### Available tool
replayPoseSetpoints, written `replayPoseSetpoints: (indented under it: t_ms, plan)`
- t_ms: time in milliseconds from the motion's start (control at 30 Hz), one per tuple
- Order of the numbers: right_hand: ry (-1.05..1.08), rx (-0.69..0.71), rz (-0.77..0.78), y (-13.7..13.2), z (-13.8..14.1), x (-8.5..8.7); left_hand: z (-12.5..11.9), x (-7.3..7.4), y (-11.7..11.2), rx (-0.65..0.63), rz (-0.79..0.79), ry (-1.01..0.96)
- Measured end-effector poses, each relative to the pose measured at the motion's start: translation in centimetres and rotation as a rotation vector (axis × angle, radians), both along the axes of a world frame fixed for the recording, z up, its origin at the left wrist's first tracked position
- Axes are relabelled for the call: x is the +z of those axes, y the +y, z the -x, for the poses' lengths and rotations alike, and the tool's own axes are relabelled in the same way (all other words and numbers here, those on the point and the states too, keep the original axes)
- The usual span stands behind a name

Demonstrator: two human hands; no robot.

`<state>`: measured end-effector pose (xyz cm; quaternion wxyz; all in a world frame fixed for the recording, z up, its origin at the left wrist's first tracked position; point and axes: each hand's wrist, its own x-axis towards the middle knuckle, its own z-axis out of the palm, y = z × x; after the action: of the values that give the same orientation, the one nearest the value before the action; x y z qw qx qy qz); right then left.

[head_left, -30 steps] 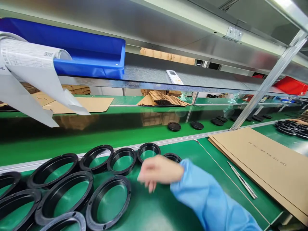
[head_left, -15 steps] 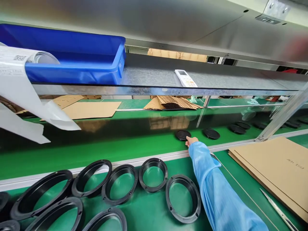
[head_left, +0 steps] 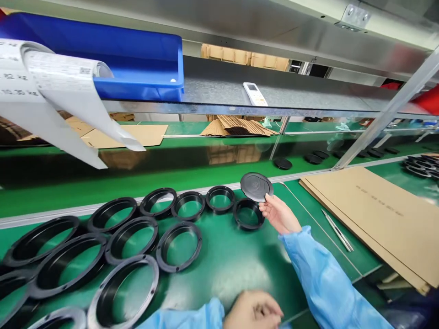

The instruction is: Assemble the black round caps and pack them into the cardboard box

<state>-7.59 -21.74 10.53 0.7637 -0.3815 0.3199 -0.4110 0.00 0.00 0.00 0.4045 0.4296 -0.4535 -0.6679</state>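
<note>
My right hand (head_left: 279, 214) holds a round black cap (head_left: 256, 186) by its lower edge, lifted above the green bench just past a small black ring (head_left: 248, 213). My left hand (head_left: 253, 311) sits low at the bottom edge with its fingers curled in; whether it holds anything is hidden. Several black plastic rings (head_left: 179, 238) of different sizes lie across the green mat (head_left: 226, 265) to the left. Both arms wear light blue sleeves.
A green conveyor belt (head_left: 192, 176) runs behind the bench with more black caps (head_left: 283, 163) on it. Flat cardboard sheets (head_left: 377, 214) and a thin metal tool (head_left: 338, 230) lie at the right. A shelf overhead carries a blue bin (head_left: 137, 68), a remote (head_left: 255, 94) and hanging paper labels (head_left: 68, 96).
My right hand reached out to the conveyor belt, took a black cap there and drew it back over the bench. My left hand has come into view at the bottom.
</note>
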Motion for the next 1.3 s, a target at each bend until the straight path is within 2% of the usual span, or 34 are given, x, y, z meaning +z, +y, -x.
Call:
replayPoseSetpoints:
  t_ms: [67,133,233,300,400,467,633,700,767,833,900,967,1067,1300]
  plan:
    - [-0.02,0.011,-0.005,4.7,1.5,-0.6,0.1,0.9,-0.1,0.182,-0.047,0.143]
    - [-0.042,0.013,-0.001,8.9,2.6,-1.6,-0.4,2.8,-0.3,0.369,-0.011,0.339]
    - [-0.08,0.031,-0.002,13.9,3.3,-3.2,-2.0,5.5,-0.4,0.512,0.083,0.608]
    - [-0.083,0.065,-0.037,16.4,3.1,-4.1,-3.2,6.2,-0.5,0.455,0.07,0.744]
    - [-0.089,0.153,-0.113,19.3,2.0,-4.9,-4.6,6.0,-0.4,0.24,-0.06,0.919]
    - [-0.084,0.222,-0.14,20.4,1.2,-5.2,-5.2,5.7,-0.3,0.22,-0.106,1.003]
    - [0.126,0.329,-0.056,20.4,1.0,-6.3,-5.9,6.3,-0.3,0.467,-0.058,1.049]
    - [0.303,0.275,0.065,19.5,1.9,-6.5,-6.2,6.4,-0.5,0.502,-0.087,1.051]
    - [0.506,0.064,0.313,18.3,3.0,-6.3,-6.3,6.5,-0.8,0.495,-0.179,1.048]
    - [0.643,-0.157,0.658,17.0,4.0,-5.7,-6.1,6.5,-0.9,0.447,-0.302,1.03]
    - [0.676,-0.185,0.95,15.8,4.5,-5.0,-5.8,6.4,-0.9,0.384,-0.384,1.01]
    - [0.674,-0.085,1.096,14.7,4.6,-4.7,-5.5,6.2,-0.8,0.338,-0.402,1.003]
    - [0.693,0.02,1.136,13.8,4.2,-5.1,-5.3,5.9,-0.7,0.313,-0.412,0.992]
    - [0.664,0.154,1.11,13.3,3.7,-5.8,-5.7,5.5,-0.7,0.308,-0.48,0.786]
